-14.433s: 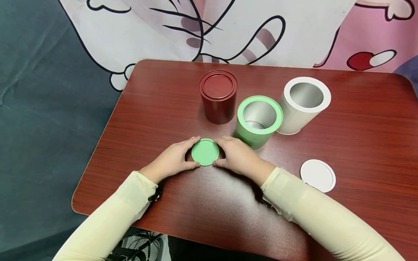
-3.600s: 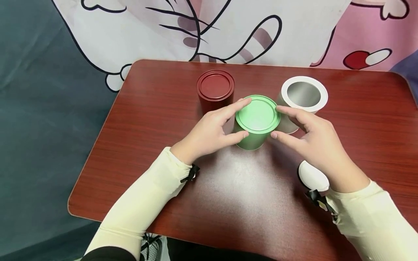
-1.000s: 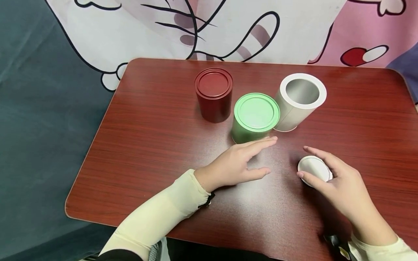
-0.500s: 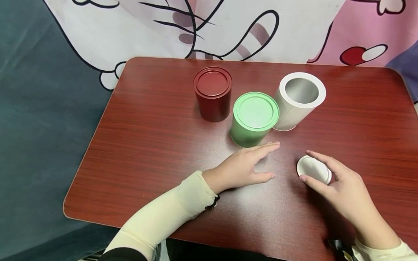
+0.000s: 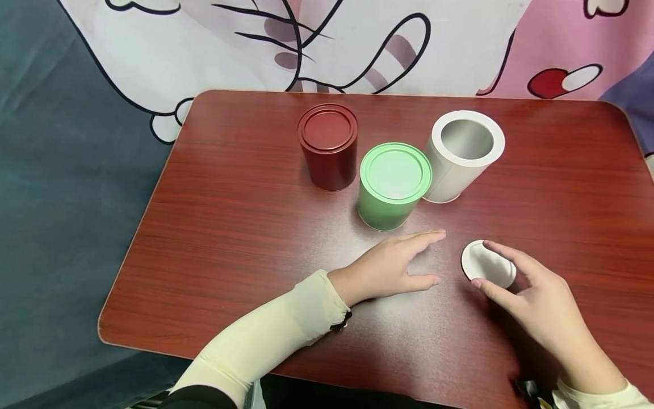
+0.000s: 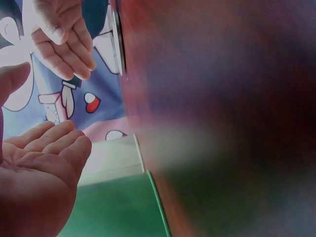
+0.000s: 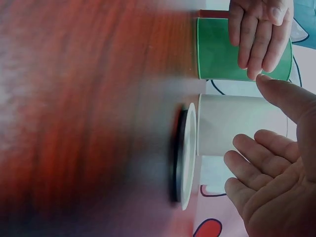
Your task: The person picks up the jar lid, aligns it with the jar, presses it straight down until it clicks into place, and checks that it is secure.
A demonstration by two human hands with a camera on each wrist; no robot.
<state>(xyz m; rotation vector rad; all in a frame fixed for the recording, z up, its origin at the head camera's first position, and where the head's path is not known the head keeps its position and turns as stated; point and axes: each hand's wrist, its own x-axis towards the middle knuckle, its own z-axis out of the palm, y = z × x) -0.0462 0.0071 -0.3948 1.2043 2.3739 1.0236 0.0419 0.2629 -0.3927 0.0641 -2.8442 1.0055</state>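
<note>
My right hand (image 5: 541, 301) hovers over the white lid (image 5: 482, 262), thumb and fingers apart. In the right wrist view the lid (image 7: 190, 155) lies flat on the table, with a gap between it and the fingers. To its left my left hand (image 5: 390, 264) is held above the table, fingers straight and thumb spread, with nothing in it. Just beyond the left hand stands the green can (image 5: 388, 213), its green lid (image 5: 395, 172) on top. Behind it and to the right is the white can (image 5: 452, 176), uncovered, its hollow inside showing.
A dark red can (image 5: 329, 165) with its lid on stands at the back, left of the green one. The brown table (image 5: 204, 255) meets a cartoon-printed backdrop (image 5: 214, 57) along its far edge.
Since the oldest frame the green lid has gone onto the green can. Both hands have left that can; over the last second the left drifted slightly right, while the right stayed over the white lid.
</note>
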